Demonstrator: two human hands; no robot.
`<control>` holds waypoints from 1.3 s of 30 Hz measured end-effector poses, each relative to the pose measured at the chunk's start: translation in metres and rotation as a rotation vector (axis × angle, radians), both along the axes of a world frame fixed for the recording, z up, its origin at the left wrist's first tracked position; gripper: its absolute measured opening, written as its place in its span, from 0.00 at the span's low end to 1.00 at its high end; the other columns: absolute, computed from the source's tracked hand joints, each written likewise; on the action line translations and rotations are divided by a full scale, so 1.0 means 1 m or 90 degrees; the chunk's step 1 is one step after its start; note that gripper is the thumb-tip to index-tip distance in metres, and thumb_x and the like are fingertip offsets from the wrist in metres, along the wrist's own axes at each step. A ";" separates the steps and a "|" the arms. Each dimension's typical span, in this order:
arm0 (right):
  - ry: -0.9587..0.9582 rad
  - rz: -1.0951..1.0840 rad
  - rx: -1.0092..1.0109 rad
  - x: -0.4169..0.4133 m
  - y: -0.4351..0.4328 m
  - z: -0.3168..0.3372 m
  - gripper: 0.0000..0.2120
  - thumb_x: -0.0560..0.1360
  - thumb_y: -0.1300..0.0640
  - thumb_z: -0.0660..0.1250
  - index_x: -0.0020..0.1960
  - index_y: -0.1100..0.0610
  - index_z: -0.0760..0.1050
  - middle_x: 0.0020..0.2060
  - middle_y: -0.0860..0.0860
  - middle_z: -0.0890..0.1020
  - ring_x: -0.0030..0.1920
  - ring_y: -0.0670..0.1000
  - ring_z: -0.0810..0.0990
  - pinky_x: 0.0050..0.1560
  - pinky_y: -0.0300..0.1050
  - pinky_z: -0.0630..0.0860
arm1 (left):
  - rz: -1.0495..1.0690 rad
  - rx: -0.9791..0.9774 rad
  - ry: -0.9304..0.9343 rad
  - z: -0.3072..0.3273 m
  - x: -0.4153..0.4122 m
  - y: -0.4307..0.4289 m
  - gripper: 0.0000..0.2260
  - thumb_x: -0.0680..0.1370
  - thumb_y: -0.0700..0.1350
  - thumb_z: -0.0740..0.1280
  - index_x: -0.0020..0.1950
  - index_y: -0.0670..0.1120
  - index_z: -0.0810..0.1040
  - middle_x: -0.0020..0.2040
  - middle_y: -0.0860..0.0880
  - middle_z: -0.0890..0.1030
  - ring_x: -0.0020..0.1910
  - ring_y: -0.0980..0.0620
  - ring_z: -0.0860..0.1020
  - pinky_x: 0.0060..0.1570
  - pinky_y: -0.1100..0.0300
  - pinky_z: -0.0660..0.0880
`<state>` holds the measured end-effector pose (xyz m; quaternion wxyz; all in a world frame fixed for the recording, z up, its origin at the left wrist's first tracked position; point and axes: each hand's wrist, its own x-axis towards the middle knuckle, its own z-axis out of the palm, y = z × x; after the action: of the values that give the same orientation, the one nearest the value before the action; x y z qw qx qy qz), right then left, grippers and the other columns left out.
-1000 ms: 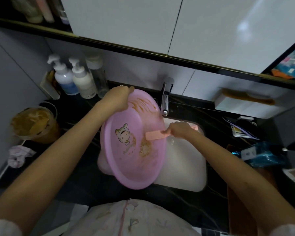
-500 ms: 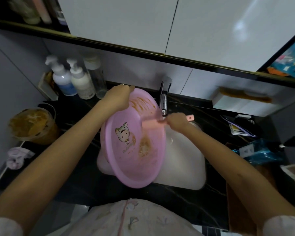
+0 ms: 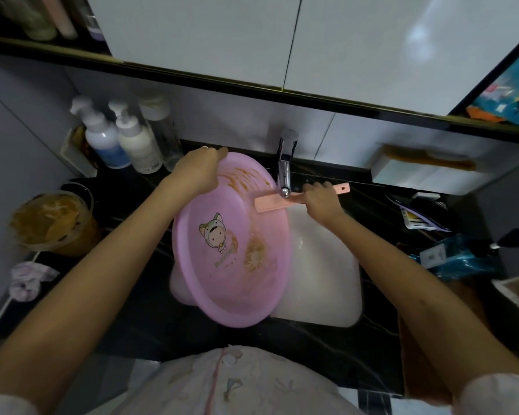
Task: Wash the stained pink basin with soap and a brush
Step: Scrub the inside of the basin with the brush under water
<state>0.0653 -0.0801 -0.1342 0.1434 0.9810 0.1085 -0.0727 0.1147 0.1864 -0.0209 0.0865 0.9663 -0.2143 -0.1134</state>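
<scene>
Over sink [image 3: 327,280] | pink basin [image 3: 222,289]: brown stains | tub [image 3: 72,247]: brown paste

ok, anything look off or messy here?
Brown stains smear the pink basin near its far rim and beside the cartoon print; the left hand holds it tilted over the white sink.

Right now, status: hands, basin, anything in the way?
Left hand grips pink basin rim; right hand grips brush. Basin tilted over sink, brown stains inside. Faucet spout overlaps brush.
</scene>
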 end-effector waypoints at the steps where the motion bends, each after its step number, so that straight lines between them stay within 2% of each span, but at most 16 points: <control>1: 0.003 -0.007 0.003 0.000 -0.002 0.000 0.31 0.78 0.65 0.55 0.72 0.36 0.60 0.54 0.54 0.76 0.54 0.57 0.75 0.50 0.48 0.65 | 0.003 0.002 0.002 -0.001 0.000 0.002 0.25 0.72 0.31 0.59 0.68 0.44 0.65 0.53 0.39 0.73 0.45 0.43 0.72 0.39 0.52 0.70; 3: 0.147 -0.059 0.008 -0.003 -0.005 -0.011 0.28 0.77 0.64 0.57 0.69 0.38 0.66 0.54 0.53 0.78 0.54 0.55 0.77 0.50 0.47 0.68 | 0.007 0.001 0.005 -0.003 0.001 0.005 0.26 0.72 0.31 0.59 0.69 0.44 0.64 0.54 0.38 0.73 0.49 0.40 0.74 0.39 0.53 0.70; 5: 0.363 -0.120 0.049 -0.014 -0.006 -0.022 0.16 0.75 0.55 0.62 0.60 0.42 0.77 0.52 0.49 0.81 0.52 0.53 0.79 0.57 0.53 0.72 | 0.008 0.003 0.004 -0.003 0.001 0.005 0.26 0.72 0.31 0.59 0.69 0.44 0.65 0.54 0.38 0.74 0.50 0.39 0.74 0.39 0.53 0.69; 7: 0.453 -0.116 0.084 -0.018 -0.006 -0.027 0.12 0.73 0.47 0.65 0.53 0.45 0.82 0.49 0.47 0.82 0.51 0.53 0.79 0.59 0.59 0.73 | 0.009 0.005 0.002 -0.002 0.000 0.003 0.26 0.72 0.31 0.59 0.70 0.44 0.64 0.54 0.38 0.73 0.49 0.40 0.74 0.39 0.53 0.69; 10: 0.269 -0.094 0.075 -0.005 -0.006 -0.019 0.17 0.77 0.61 0.61 0.63 0.48 0.76 0.54 0.52 0.81 0.52 0.55 0.80 0.53 0.50 0.74 | 0.014 0.011 -0.005 -0.002 -0.001 0.000 0.27 0.73 0.31 0.60 0.71 0.45 0.63 0.54 0.39 0.73 0.48 0.41 0.74 0.39 0.53 0.70; 12: 0.112 -0.069 0.084 -0.001 -0.007 -0.007 0.23 0.79 0.63 0.57 0.69 0.44 0.69 0.54 0.54 0.78 0.53 0.58 0.78 0.50 0.49 0.69 | 0.010 0.011 -0.010 -0.003 0.000 0.001 0.27 0.72 0.31 0.60 0.70 0.44 0.64 0.54 0.38 0.73 0.50 0.38 0.74 0.40 0.52 0.70; 15: 0.118 -0.038 0.049 -0.012 -0.007 -0.006 0.27 0.80 0.63 0.55 0.73 0.38 0.60 0.53 0.55 0.77 0.51 0.57 0.78 0.43 0.46 0.67 | 0.014 0.008 -0.008 -0.005 0.000 0.006 0.27 0.72 0.31 0.60 0.70 0.44 0.64 0.55 0.37 0.73 0.51 0.37 0.74 0.42 0.51 0.72; 20: 0.430 -0.075 0.074 -0.047 0.027 -0.017 0.18 0.80 0.55 0.58 0.69 0.46 0.69 0.54 0.54 0.79 0.50 0.55 0.79 0.41 0.42 0.68 | 0.023 -0.010 -0.012 -0.006 0.000 0.006 0.25 0.72 0.31 0.60 0.69 0.43 0.66 0.55 0.36 0.74 0.52 0.37 0.75 0.44 0.51 0.72; 22: 0.609 -0.155 0.245 -0.057 0.039 -0.023 0.22 0.76 0.64 0.60 0.68 0.50 0.72 0.47 0.55 0.80 0.36 0.51 0.76 0.34 0.40 0.68 | 0.026 -0.017 -0.004 -0.008 -0.001 0.006 0.25 0.72 0.31 0.60 0.69 0.42 0.66 0.55 0.36 0.74 0.52 0.37 0.75 0.45 0.51 0.72; 25: 0.749 -0.182 0.312 -0.058 0.046 -0.025 0.27 0.72 0.71 0.60 0.67 0.51 0.73 0.47 0.52 0.81 0.30 0.47 0.70 0.30 0.39 0.68 | 0.030 -0.009 0.024 -0.016 -0.004 0.012 0.27 0.72 0.31 0.60 0.71 0.44 0.65 0.55 0.37 0.75 0.53 0.38 0.75 0.45 0.51 0.73; 28: 0.670 -0.196 0.298 -0.041 0.042 -0.022 0.25 0.72 0.72 0.59 0.65 0.54 0.75 0.46 0.53 0.80 0.29 0.49 0.70 0.29 0.38 0.64 | 0.047 -0.003 0.038 -0.019 -0.005 0.018 0.30 0.73 0.32 0.61 0.74 0.48 0.61 0.58 0.38 0.74 0.56 0.38 0.74 0.48 0.51 0.72; 30: 0.522 -0.160 0.199 -0.021 0.041 -0.015 0.15 0.77 0.60 0.62 0.62 0.55 0.76 0.46 0.55 0.80 0.41 0.54 0.79 0.37 0.40 0.68 | 0.044 -0.007 0.033 -0.018 -0.004 0.018 0.29 0.73 0.32 0.61 0.74 0.47 0.62 0.59 0.38 0.74 0.56 0.38 0.74 0.47 0.53 0.71; 32: 0.332 -0.104 0.096 -0.004 0.041 -0.006 0.16 0.80 0.46 0.57 0.62 0.51 0.75 0.52 0.53 0.80 0.53 0.56 0.79 0.45 0.42 0.69 | 0.042 -0.005 0.034 -0.018 -0.004 0.017 0.28 0.73 0.33 0.61 0.73 0.46 0.63 0.58 0.38 0.75 0.56 0.39 0.74 0.45 0.54 0.70; 34: 0.188 0.016 0.023 0.006 0.041 -0.004 0.17 0.82 0.45 0.52 0.68 0.46 0.69 0.53 0.54 0.79 0.53 0.56 0.79 0.44 0.44 0.69 | 0.040 -0.002 0.038 -0.019 -0.004 0.017 0.28 0.73 0.33 0.61 0.73 0.46 0.63 0.58 0.38 0.75 0.55 0.38 0.74 0.45 0.53 0.70; 36: 0.124 0.074 0.003 0.007 0.041 -0.005 0.19 0.83 0.46 0.48 0.72 0.45 0.64 0.51 0.55 0.79 0.50 0.56 0.80 0.39 0.44 0.67 | 0.042 -0.002 0.044 -0.019 -0.003 0.018 0.29 0.74 0.33 0.61 0.74 0.47 0.62 0.58 0.38 0.74 0.56 0.38 0.74 0.46 0.53 0.71; 39: 0.163 -0.033 0.058 -0.004 0.045 -0.011 0.23 0.82 0.43 0.47 0.66 0.55 0.70 0.52 0.56 0.79 0.51 0.56 0.80 0.44 0.46 0.71 | 0.048 0.000 0.044 -0.020 -0.003 0.017 0.29 0.74 0.33 0.60 0.74 0.48 0.61 0.59 0.38 0.74 0.56 0.38 0.74 0.47 0.52 0.71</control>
<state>0.0613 -0.0353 -0.1451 0.0817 0.9717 0.1036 -0.1959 0.1119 0.2037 -0.0410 0.0982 0.9692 -0.1747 -0.1431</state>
